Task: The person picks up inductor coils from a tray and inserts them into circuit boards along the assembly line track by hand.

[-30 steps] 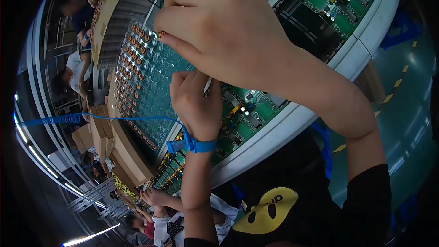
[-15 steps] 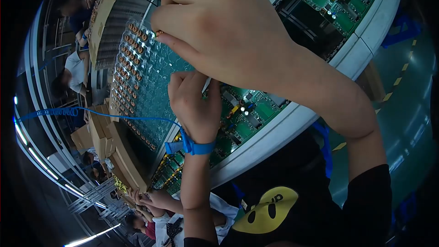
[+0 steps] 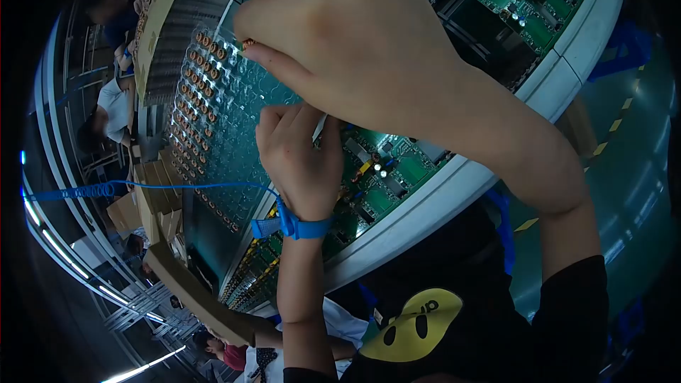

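Observation:
My right hand (image 3: 347, 50) is closed in a pinch over the clear plastic tray (image 3: 245, 110). A small copper-wound coil (image 3: 247, 45) shows at its fingertips. Below it, my left hand (image 3: 298, 156) is curled, with a blue wrist strap (image 3: 294, 227) and cord. A thin pale piece (image 3: 319, 131) shows between its thumb and fingers; its kind cannot be made out. Several copper ring coils (image 3: 202, 64) sit in rows in the tray. Beside and beneath my left hand lies a green circuit board (image 3: 386, 170) with yellow, black and silver parts, partly hidden by my hands.
A pale rail (image 3: 404, 223) runs along the near edge. More circuit boards (image 3: 525, 0) lie at upper right. Cardboard (image 3: 191, 291) stands at lower left, near other people. A blue coiled cord (image 3: 99, 189) stretches leftward from my wrist strap.
The cardboard at lower left has shifted downward, and the other person's hands there are no longer visible. My hands have barely moved, my left one slightly up and left.

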{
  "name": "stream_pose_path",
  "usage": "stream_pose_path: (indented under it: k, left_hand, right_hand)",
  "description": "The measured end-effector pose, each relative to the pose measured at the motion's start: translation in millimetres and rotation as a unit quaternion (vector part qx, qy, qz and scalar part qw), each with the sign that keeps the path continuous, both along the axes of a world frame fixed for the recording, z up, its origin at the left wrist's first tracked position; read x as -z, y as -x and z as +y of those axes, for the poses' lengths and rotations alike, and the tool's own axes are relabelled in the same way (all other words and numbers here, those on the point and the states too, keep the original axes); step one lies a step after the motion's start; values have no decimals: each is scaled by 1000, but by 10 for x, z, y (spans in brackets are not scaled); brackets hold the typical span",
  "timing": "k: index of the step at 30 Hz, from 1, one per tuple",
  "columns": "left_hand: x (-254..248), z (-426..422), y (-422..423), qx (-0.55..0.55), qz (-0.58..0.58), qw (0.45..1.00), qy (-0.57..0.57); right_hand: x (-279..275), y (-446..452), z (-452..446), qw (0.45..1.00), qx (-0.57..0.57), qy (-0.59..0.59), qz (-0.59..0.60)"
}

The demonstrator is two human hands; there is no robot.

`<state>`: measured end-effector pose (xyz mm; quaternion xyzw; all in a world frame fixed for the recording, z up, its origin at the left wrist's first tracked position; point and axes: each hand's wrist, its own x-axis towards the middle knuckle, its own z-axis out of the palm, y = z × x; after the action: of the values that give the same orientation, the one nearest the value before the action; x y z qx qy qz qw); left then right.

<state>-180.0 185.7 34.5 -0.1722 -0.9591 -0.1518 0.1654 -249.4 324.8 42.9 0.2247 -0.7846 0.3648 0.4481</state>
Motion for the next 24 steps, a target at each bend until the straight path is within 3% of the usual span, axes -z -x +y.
stream_pose_path:
  k: [24]
  left_hand:
    - [-59,26,85,42,4,998,36]
  right_hand:
    - [-67,-26,56,995,-21,-59,-77]
